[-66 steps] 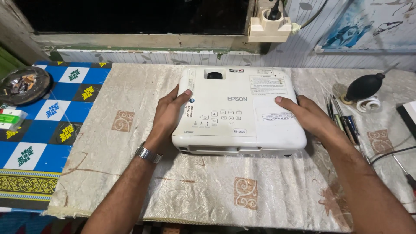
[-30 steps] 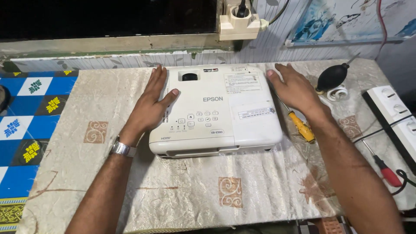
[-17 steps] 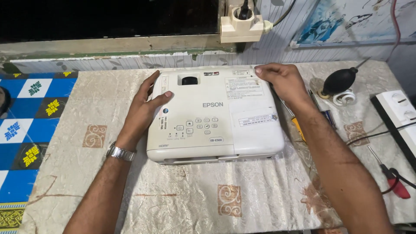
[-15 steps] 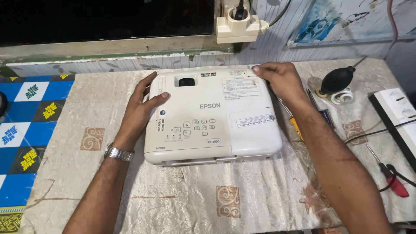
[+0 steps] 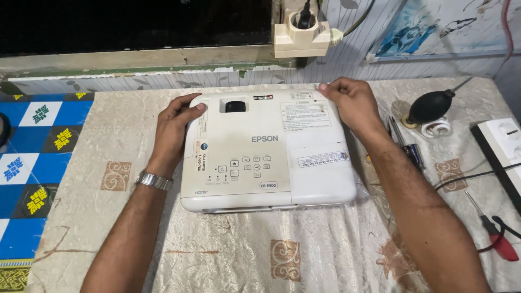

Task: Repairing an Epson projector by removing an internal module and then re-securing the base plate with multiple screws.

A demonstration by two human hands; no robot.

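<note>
1. Projector: white, flat box, top face up, centre of frame, lying on the beige patterned cloth. Lens-side recess toward upper edge, button cluster toward lower middle, labels on the right half of the top.
2. Left hand: wrapped on the projector's upper-left corner, thumb on the top face, fingers curled over the far edge. Clamped on the housing. Metal wristwatch on that wrist.
3. Right hand: on the upper-right corner, fingertips pinching the far edge, palm against the side. Also gripping the housing.
4. Both forearms run in from the bottom of frame, one each side of the projector.
5. Right of projector, near the right forearm: a few pens or slim tools lying on the cloth, partly hidden by the arm.
6. Upper right: black rubber air blower, with a white coiled item just beside it.
7. Right edge: white power strip on a dark base; lower right, red-handled screwdriver and a black cable.
8. Top centre: cream wall socket with a black plug in it, above the projector.
9. Left edge: blue checked mat under the cloth's edge.
</note>
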